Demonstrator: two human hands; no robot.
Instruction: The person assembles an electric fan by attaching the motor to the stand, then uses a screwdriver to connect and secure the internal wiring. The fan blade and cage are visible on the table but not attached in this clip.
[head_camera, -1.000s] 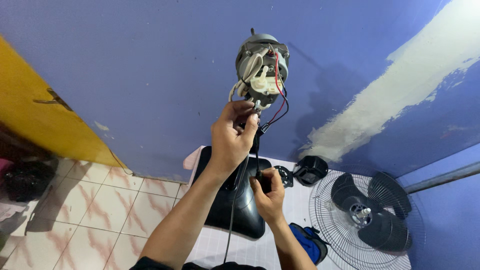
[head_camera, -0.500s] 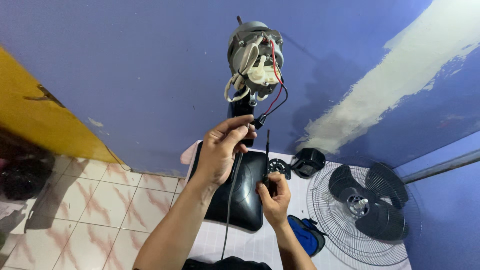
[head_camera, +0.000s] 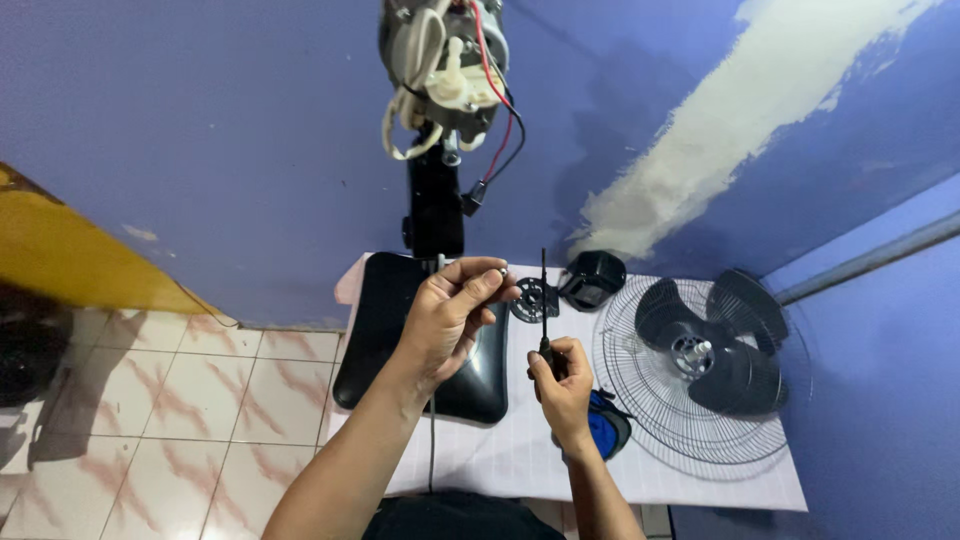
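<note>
— Fingers first: what are they doing?

— On the left hand (head_camera: 447, 318) the thumb and forefinger are pinched narrow on a small screw (head_camera: 502, 271), a shiny speck at the fingertips; the other fingers curl loosely. The right hand (head_camera: 562, 384) is closed around the handle of a thin black screwdriver (head_camera: 544, 300), its shaft pointing straight up.

— Where are the hands?

— Both are raised above a white cloth (head_camera: 640, 470) spread on the floor, left hand over the black fan base (head_camera: 370, 330), right hand a little lower and just beside it. The screw and the screwdriver tip are near each other but apart.

— And the fan itself?

— Its bare motor (head_camera: 445, 60) sits at the top of the black stand (head_camera: 436, 205), with white, red and black wires (head_camera: 497, 110) hanging loose, well above the hands.

— What else lies around?

— A wire grille (head_camera: 640, 420) with the dark blade (head_camera: 735, 340) lying in it is at the right. A black cover (head_camera: 592, 279) and a small round black part (head_camera: 527, 300) rest near the blue wall (head_camera: 200, 150). A blue pouch (head_camera: 605, 425) peeks out just behind the right wrist.
</note>
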